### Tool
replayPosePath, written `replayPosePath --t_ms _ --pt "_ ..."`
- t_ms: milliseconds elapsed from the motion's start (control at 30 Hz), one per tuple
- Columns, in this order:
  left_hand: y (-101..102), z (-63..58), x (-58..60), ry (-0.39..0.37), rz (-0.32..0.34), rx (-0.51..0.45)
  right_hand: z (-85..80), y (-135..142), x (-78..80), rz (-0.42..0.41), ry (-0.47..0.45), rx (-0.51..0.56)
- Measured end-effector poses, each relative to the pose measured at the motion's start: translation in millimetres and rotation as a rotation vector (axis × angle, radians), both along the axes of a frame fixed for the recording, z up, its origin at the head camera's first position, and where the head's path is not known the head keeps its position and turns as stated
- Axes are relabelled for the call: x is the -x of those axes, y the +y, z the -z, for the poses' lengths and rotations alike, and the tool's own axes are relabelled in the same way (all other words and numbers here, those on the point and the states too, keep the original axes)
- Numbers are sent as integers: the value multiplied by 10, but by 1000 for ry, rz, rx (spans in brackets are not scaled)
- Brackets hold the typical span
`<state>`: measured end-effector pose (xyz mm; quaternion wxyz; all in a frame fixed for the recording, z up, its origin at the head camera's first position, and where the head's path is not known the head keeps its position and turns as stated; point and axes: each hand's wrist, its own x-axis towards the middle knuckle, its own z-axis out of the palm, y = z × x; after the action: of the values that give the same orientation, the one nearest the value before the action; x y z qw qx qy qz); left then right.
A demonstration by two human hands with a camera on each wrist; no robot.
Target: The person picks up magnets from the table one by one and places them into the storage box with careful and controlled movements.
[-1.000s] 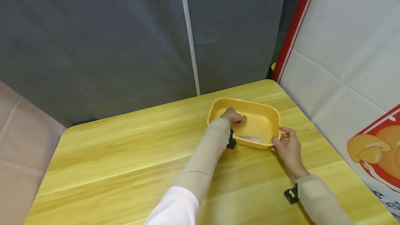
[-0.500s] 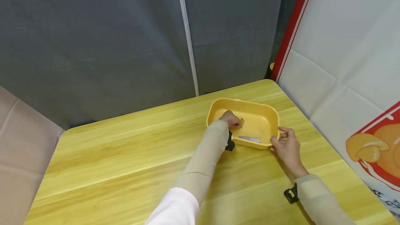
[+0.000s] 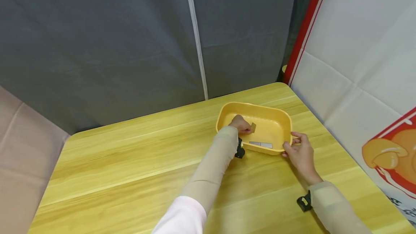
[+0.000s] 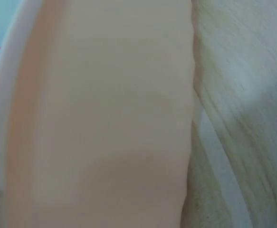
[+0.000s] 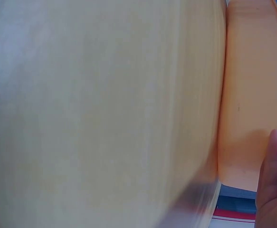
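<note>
A yellow rectangular basin (image 3: 264, 108) with rounded corners stands on the table. My left hand (image 3: 240, 123) reaches inside it, fingers curled, pinching a small flat brownish-gold piece (image 3: 253, 128) low over the basin floor. Along the near inner side lie two flat grey pieces (image 3: 260, 144), end to end. My right hand (image 3: 300, 154) grips the basin's near right corner, thumb at the rim. In the right wrist view one finger (image 5: 272, 164) lies against the basin's outer wall (image 5: 252, 95). The left wrist view shows mostly the basin's outer wall (image 4: 114, 104), close up; the left hand is hidden there.
The wood-grain table (image 3: 130, 165) extends to the left and front. A dark grey curtain (image 3: 130, 46) hangs behind it. On the right stands a white printed panel (image 3: 351, 64) with a red edge, and a pinkish panel (image 3: 26, 161) is at the left.
The left hand and the brownish-gold piece have moved slightly lower in the basin, and more of the piece's flat face shows. The right hand keeps its hold on the corner.
</note>
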<state>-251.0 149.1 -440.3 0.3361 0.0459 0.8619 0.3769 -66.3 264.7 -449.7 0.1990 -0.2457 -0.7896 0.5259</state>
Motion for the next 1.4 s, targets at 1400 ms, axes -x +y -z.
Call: replayPosePath --t_ms 1400 --pt "-882 -358 39 -106 90 -645 18 66 92 14 -9 14"
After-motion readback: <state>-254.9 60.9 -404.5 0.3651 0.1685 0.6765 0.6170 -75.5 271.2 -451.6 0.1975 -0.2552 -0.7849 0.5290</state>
